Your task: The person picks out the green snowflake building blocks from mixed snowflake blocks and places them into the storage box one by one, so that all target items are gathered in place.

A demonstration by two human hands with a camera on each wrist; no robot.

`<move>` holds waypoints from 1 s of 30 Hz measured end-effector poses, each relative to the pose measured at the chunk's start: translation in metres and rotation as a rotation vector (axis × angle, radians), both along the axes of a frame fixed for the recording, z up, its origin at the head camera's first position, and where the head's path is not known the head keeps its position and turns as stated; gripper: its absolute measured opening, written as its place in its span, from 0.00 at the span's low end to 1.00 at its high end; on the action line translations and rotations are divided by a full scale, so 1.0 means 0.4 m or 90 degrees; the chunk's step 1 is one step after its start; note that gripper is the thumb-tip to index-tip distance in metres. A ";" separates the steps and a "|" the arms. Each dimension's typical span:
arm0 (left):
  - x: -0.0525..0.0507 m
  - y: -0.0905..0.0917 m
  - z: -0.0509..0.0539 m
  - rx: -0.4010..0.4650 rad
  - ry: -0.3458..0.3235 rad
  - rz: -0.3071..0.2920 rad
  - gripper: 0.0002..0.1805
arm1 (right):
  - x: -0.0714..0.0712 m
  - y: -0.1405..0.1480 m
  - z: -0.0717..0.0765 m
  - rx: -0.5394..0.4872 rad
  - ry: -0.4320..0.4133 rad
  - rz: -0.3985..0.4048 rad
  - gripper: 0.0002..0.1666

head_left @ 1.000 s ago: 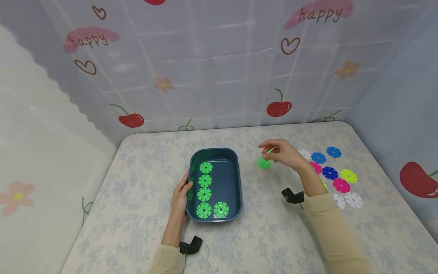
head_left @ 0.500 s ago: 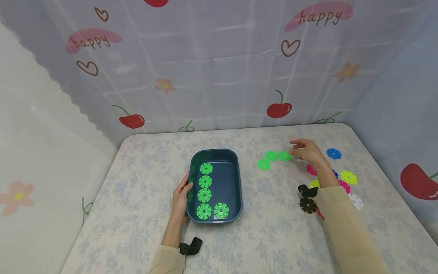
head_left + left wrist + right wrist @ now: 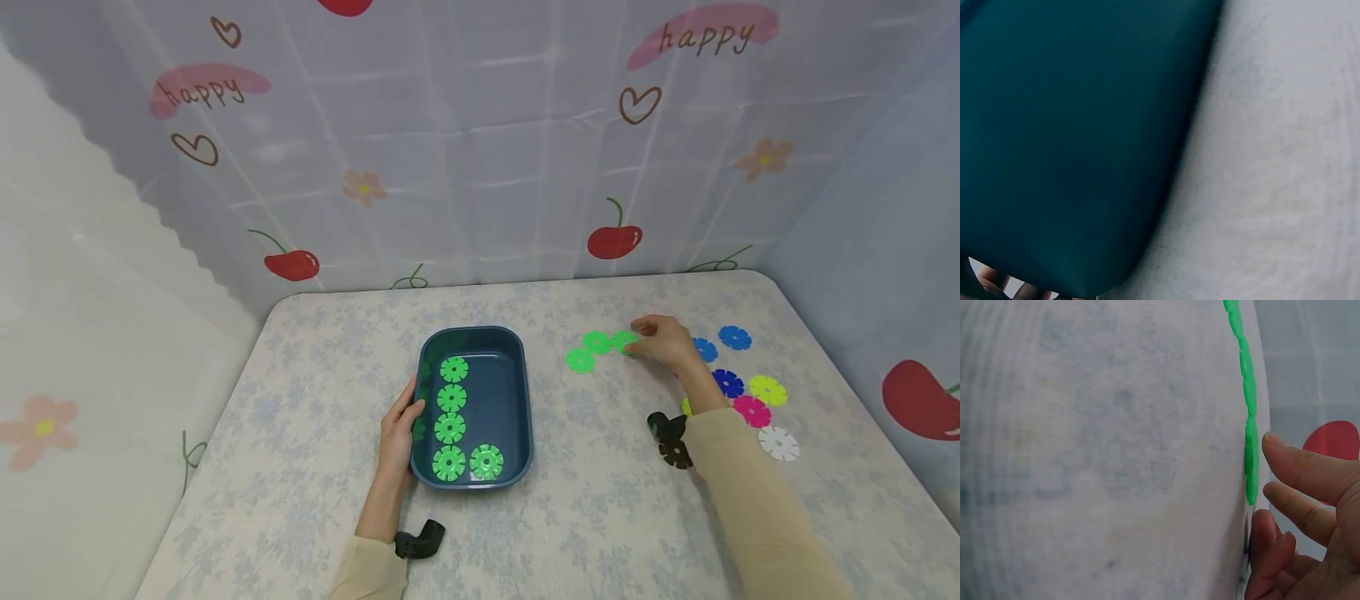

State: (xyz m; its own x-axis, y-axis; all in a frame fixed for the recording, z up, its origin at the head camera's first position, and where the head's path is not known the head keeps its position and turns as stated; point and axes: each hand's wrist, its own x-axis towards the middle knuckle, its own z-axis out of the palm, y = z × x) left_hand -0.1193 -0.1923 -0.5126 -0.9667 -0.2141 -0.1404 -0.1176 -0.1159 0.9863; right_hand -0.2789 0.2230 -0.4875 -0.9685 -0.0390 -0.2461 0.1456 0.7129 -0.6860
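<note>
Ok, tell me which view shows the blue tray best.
The head view: it shows the blue tray uncropped, rim and inside, with five green discs in it and the left hand gripping its side. The left wrist view gives only a cropped, dark close-up of its surface; the right wrist view shows none of it.

A dark teal container (image 3: 1079, 131) filled the left and center of the left wrist view, its smooth, shaded side seen up close. A darker diagonal strip crossed the top left corner. The container's right edge slanted down and inward from the top before rounding off near the bottom, a dark line of shadow running along it. Parts of several fingers of the left hand (image 3: 1030, 292) showed at the lower left, at the container's bottom edge, with pale gaps between them. To the right spread the pale gray tabletop (image 3: 1279, 162), blurred and faintly mottled.
</note>
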 end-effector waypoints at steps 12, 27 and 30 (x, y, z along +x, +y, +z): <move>0.001 0.000 0.001 0.007 0.003 -0.001 0.29 | -0.008 -0.011 -0.010 0.030 0.005 0.012 0.30; 0.004 -0.001 0.002 0.015 0.005 -0.005 0.28 | 0.011 -0.015 0.036 0.065 0.044 0.043 0.15; 0.004 -0.001 0.001 0.010 0.005 -0.004 0.28 | 0.019 -0.015 0.052 0.012 0.055 0.036 0.17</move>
State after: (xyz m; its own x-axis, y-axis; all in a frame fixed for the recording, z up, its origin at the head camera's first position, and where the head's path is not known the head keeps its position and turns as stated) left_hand -0.1179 -0.1927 -0.5122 -0.9691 -0.2057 -0.1362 -0.1106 -0.1309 0.9852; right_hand -0.2712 0.2171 -0.4668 -0.9825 -0.0899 -0.1632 0.0462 0.7309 -0.6809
